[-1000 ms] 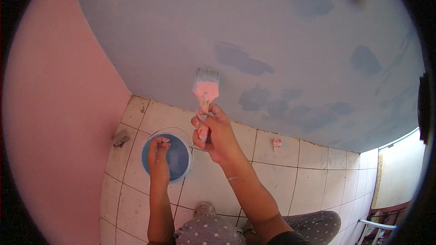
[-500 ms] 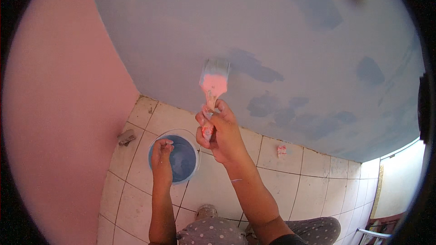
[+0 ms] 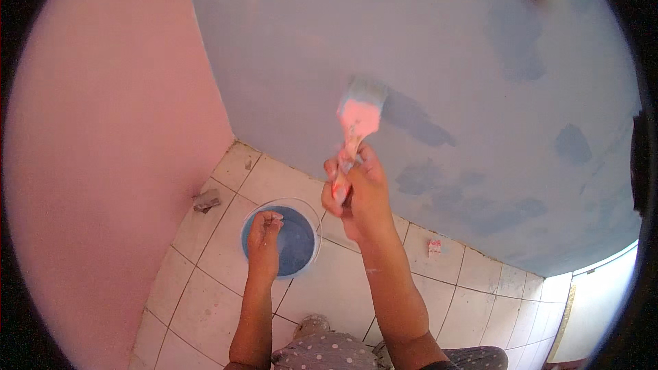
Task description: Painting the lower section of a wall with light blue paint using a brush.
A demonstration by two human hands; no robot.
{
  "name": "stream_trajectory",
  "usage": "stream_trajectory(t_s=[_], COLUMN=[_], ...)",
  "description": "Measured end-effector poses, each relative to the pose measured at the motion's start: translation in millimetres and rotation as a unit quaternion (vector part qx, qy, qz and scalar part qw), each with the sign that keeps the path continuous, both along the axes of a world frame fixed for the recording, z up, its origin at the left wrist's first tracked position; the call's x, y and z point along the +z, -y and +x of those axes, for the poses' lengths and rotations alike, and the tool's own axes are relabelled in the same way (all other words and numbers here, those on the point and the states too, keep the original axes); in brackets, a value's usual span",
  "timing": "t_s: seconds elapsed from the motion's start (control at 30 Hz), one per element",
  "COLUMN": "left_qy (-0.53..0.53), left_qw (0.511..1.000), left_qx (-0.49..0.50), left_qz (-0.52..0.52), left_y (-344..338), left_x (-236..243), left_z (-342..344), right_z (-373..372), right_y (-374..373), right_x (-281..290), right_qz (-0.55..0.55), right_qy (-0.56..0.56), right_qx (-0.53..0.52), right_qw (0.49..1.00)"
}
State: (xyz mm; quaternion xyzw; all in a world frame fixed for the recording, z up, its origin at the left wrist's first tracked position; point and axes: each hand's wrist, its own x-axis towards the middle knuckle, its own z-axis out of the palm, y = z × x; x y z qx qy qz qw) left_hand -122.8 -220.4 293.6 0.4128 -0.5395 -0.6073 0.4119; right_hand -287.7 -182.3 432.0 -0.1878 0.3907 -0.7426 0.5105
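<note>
My right hand (image 3: 363, 181) is wrapped round the handle of a wide paintbrush (image 3: 361, 115) with a pink-coated ferrule. Its bristles point up at the blue-grey wall (image 3: 295, 48), beside a darker, slanting paint patch (image 3: 421, 122). My left hand (image 3: 264, 229) is closed, fingers curled together, and appears over the left part of a bucket (image 3: 296, 245) of blue paint. Whether anything sits between those fingers is hidden. The bucket's thin wire handle (image 3: 320, 223) leans to its right side. Pale paint specks mark both hands.
A pink wall (image 3: 110, 164) meets the blue-grey one at a corner on the left. On the tiled floor (image 3: 205, 288) lie a greyish block (image 3: 206, 200) by the pink wall and a small red-and-white packet (image 3: 434, 247) on the right. More dark patches (image 3: 473, 195) mark the lower wall.
The view has shifted, so everything sits further right in it. The brush has moved slightly right against the wall, close to the slanting dark patch. My left hand stays over the bucket.
</note>
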Motion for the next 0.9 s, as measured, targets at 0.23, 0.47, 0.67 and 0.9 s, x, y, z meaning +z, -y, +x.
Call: stream_trajectory(t_s=[0.23,0.47,0.67,0.9], left_qy=[-0.026,-0.01,0.001,0.097], left_qw=[1.0,1.0,1.0,0.981], left_qx=[0.003,0.012,0.009,-0.085], left_qz=[-0.001,-0.006,-0.011,-0.144], left_y=[1,1,-12,-24], left_x=[5,-6,-4,29], left_z=[0,3,-13,-27], right_z=[-12,-3,-11,-56], right_y=[20,18,19,-31], right_x=[-16,4,-13,8], right_qz=[0.042,0.003,0.126,0.182], right_qy=[0.019,-0.047,0.086,-0.087], right_qx=[-0.026,-0.026,0.031,0.108], right_qw=[0.999,0.999,0.988,0.973])
